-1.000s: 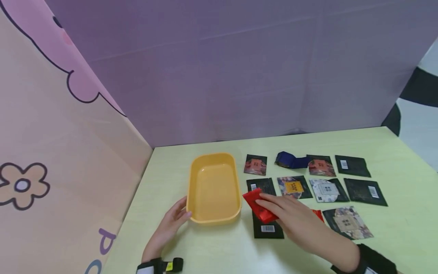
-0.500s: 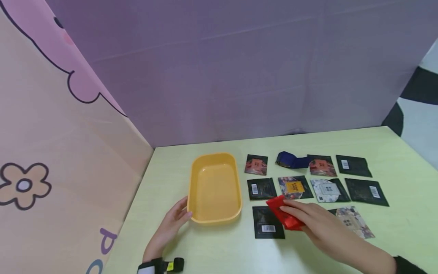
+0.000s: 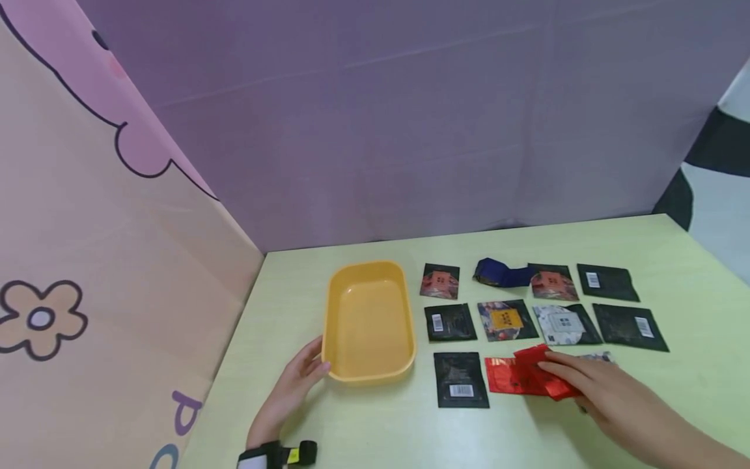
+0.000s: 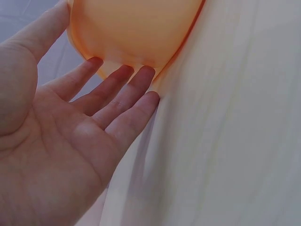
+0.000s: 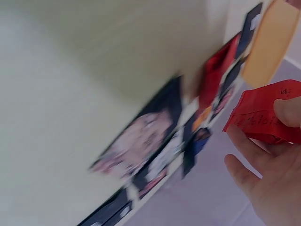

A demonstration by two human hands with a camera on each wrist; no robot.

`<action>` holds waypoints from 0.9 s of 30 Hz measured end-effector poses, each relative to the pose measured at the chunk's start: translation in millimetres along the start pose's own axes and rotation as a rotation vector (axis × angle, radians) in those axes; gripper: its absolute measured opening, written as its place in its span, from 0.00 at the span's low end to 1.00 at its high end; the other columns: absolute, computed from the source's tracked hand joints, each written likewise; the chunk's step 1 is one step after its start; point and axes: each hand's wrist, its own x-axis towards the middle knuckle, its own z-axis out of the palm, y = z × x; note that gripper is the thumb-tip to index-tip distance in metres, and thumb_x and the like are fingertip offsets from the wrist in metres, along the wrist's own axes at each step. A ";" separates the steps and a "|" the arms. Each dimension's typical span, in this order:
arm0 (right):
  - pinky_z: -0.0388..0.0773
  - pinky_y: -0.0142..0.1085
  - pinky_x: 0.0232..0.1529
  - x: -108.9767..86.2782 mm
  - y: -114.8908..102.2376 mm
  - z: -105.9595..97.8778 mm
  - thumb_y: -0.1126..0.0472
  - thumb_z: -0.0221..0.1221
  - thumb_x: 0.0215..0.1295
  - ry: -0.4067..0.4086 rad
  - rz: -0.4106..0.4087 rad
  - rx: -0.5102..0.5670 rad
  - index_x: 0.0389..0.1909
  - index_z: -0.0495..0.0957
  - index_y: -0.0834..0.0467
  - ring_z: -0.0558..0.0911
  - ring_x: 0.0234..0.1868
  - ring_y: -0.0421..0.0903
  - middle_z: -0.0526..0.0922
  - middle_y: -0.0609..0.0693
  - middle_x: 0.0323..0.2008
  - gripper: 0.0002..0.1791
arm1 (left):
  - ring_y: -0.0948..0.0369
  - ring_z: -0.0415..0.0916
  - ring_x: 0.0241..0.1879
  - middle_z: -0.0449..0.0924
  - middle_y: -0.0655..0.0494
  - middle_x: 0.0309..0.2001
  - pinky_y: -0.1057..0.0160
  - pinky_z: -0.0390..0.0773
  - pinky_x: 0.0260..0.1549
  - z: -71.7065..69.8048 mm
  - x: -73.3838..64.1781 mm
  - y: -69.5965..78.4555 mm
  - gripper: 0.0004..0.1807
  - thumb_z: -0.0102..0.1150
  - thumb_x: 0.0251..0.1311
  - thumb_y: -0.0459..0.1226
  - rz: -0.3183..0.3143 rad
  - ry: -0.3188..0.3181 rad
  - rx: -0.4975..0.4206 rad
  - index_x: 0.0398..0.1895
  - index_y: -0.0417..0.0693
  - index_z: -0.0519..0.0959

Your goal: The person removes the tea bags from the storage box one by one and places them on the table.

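My left hand [image 3: 299, 378] holds the near left corner of a yellow plastic tray [image 3: 369, 374]. In the left wrist view its fingertips [image 4: 146, 73] meet the tray's wall [image 4: 136, 33], and the thumb reaches up along its side. Between thumb and fingers, my right hand [image 3: 621, 394] pinches a shiny red sachet [image 3: 545, 371], clear of the table in the right wrist view. That sachet overlaps a second red sachet [image 3: 500, 376] lying flat. A floral sachet [image 5: 143, 134] lies below the right hand and is mostly hidden in the head view.
Dark sachets lie in rows right of the tray, among them a barcoded one [image 3: 461, 380] in the front row and a white-patterned one [image 3: 564, 324]. A folded dark blue packet [image 3: 500, 273] lies at the back. A purple cloth wall [image 3: 410, 130] closes off the rear.
My right hand has moved right with the red sachet, from beside the tray to over the front row, uncovering dark sachets and the flat red one. My left hand stays on the tray.
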 end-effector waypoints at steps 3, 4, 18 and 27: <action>0.81 0.54 0.48 -5.0 15.6 2.0 0.62 0.73 0.52 -0.032 0.039 -0.016 0.61 0.77 0.50 0.79 0.54 0.54 0.77 0.52 0.61 0.32 | 0.47 0.70 0.64 0.66 0.45 0.70 0.47 0.72 0.60 0.4 0.1 1.1 0.32 0.60 0.68 0.40 -0.001 0.000 -0.006 0.73 0.46 0.64; 0.82 0.53 0.46 -6.9 20.9 2.4 0.62 0.73 0.52 -0.042 0.053 -0.016 0.61 0.78 0.50 0.79 0.53 0.55 0.77 0.53 0.60 0.32 | 0.47 0.70 0.64 0.66 0.45 0.70 0.47 0.72 0.60 0.5 0.2 1.4 0.32 0.60 0.68 0.40 -0.003 0.001 -0.005 0.73 0.46 0.64; 0.79 0.61 0.44 -29.8 96.6 5.1 0.64 0.73 0.50 -0.018 0.158 -0.079 0.58 0.76 0.63 0.79 0.48 0.65 0.76 0.66 0.55 0.32 | 0.46 0.69 0.65 0.65 0.44 0.70 0.47 0.71 0.61 1.1 -0.8 2.7 0.32 0.60 0.68 0.41 0.003 0.008 0.003 0.73 0.45 0.64; 0.79 0.62 0.43 -38.0 130.0 14.8 0.65 0.74 0.48 -0.036 0.172 -0.076 0.56 0.76 0.65 0.79 0.46 0.67 0.76 0.68 0.53 0.31 | 0.46 0.69 0.64 0.66 0.45 0.70 0.49 0.72 0.60 1.5 -3.3 4.2 0.31 0.60 0.68 0.39 0.005 0.005 -0.021 0.72 0.45 0.65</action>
